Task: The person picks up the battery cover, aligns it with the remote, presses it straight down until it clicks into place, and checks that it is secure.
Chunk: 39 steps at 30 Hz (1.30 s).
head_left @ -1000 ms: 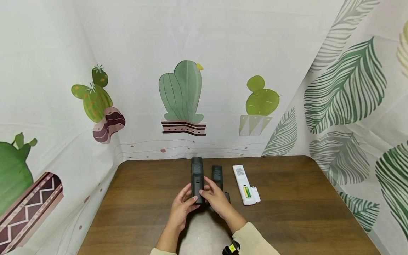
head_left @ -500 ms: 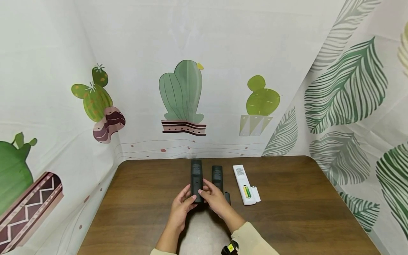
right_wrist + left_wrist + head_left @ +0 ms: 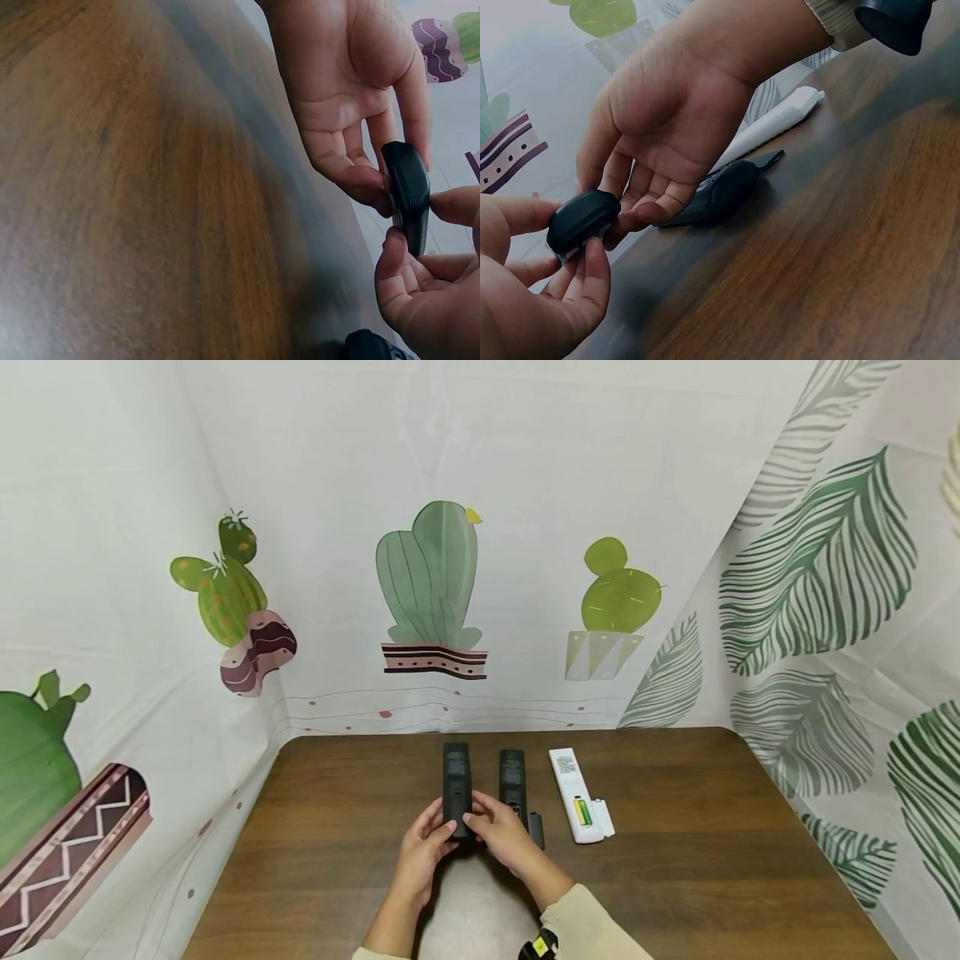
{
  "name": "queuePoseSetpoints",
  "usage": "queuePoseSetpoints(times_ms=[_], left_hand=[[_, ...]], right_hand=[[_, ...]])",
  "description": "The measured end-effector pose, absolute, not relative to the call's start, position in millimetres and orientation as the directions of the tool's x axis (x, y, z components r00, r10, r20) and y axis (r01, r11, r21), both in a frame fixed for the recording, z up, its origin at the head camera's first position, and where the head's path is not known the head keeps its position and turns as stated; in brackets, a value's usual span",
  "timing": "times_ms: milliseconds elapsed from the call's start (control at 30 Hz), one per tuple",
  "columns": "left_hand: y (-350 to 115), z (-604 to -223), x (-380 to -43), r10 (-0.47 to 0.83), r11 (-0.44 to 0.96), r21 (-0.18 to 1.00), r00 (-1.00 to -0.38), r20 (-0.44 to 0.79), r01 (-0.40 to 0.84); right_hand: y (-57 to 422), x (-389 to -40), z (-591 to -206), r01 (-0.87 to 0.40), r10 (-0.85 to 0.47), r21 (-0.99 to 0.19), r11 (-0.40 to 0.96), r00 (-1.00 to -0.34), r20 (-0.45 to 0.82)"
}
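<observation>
A black remote control (image 3: 457,777) is held back side up between both hands, its far end pointing away. My left hand (image 3: 417,853) grips its near left side, thumb on the back. From the right, my right hand (image 3: 504,835) grips the same end, its thumb also on the back near the battery cover. The left wrist view shows the end of this remote (image 3: 583,219) pinched by the fingers of both hands, above the table. Right of it lies a second black remote (image 3: 513,768), partly hidden by the right hand, with its compartment open and a black battery cover (image 3: 536,830) beside it.
Farther right on the brown wooden table (image 3: 675,860) lies a white remote (image 3: 566,770), back up, with a yellow-green battery (image 3: 582,812) showing. Its white cover (image 3: 603,818) lies against its right side. A cloth with printed cacti (image 3: 337,568) hangs behind the table.
Both hands have shifted slightly left and toward me with the black remote, whose far end has lowered. More of the second black remote now shows beside the right hand.
</observation>
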State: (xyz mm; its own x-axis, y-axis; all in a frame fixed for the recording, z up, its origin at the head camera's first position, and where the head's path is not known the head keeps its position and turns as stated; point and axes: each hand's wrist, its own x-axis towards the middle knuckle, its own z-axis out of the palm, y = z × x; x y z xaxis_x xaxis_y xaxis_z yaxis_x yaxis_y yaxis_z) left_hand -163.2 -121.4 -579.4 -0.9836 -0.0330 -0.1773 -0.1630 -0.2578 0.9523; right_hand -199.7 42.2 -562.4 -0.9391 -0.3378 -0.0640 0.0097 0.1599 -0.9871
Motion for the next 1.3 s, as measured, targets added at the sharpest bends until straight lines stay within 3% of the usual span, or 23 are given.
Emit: queuePoseSetpoints(times_ms=[333, 600, 933, 1300], left_hand=[[-125, -585, -165, -0.065, -0.263, 0.950, -0.979, -0.191, -0.168], [-126, -587, -163, -0.086, -0.262, 0.951, -0.977, -0.193, -0.165], [-127, -588, -162, -0.092, -0.241, 0.956, -0.977, -0.194, -0.167], [-130, -590, -164, -0.093, -0.174, 0.970, -0.978, -0.188, -0.170]], right_hand=[[36, -197, -564, 0.003, -0.338, -0.985, 0.170, -0.939, -0.061], [35, -187, -537, -0.003, -0.357, -0.985, 0.170, -0.932, -0.059], [32, -200, -573, 0.007, -0.332, -0.983, 0.186, -0.941, -0.070], [30, -201, -576, 0.015, -0.340, -0.981, 0.193, -0.937, -0.082]])
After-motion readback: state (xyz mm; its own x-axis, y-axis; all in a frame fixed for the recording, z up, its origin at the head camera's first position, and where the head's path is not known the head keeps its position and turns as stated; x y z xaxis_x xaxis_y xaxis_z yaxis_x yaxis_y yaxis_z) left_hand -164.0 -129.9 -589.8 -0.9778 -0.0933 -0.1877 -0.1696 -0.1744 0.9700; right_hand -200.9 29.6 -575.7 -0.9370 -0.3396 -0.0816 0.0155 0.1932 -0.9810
